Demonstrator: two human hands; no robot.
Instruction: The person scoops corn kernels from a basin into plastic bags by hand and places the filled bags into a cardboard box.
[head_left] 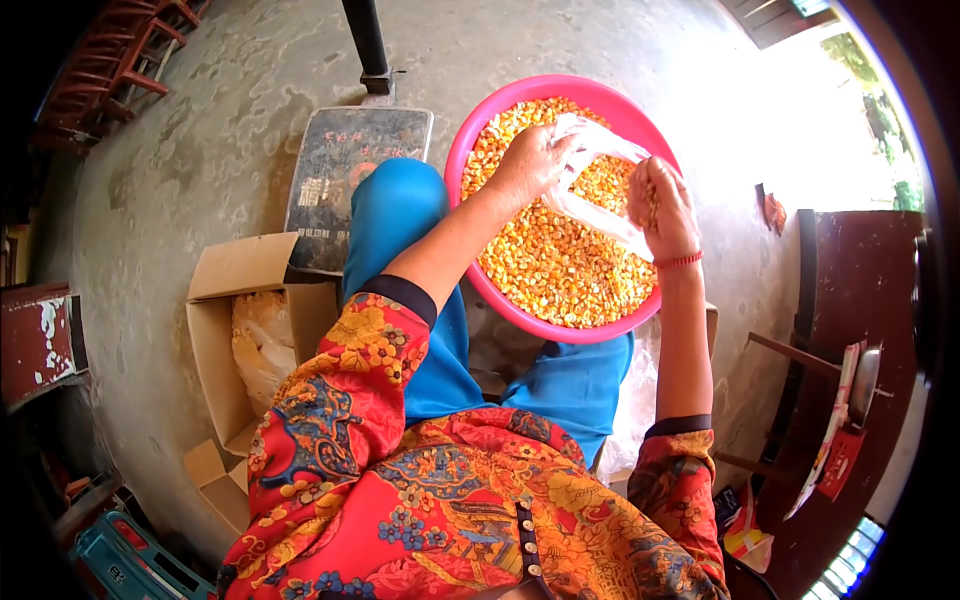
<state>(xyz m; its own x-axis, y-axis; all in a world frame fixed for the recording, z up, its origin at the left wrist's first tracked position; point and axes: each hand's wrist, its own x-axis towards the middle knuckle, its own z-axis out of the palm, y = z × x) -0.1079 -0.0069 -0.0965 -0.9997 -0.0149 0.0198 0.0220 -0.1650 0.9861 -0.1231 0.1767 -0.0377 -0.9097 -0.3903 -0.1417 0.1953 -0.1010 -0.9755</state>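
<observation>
A pink basin (468,140) full of loose yellow-orange corn kernels (560,265) sits in front of my knees. Over the corn, my left hand (532,162) pinches the edge of a thin clear-white plastic bag (598,212). The bag's mouth is stretched towards the right side of the basin. My right hand (664,208), with a red band at the wrist, is curled closed beside the bag's mouth. What look like corn kernels show between its fingers. Whether it also touches the bag's rim I cannot tell.
A worn platform scale (330,165) with a dark post stands beyond my left knee. Left of me is an open cardboard box (215,330) holding plastic bags. Red chairs (115,70) are at the far left, a teal case (135,560) at lower left, a dark red table (860,290) at right.
</observation>
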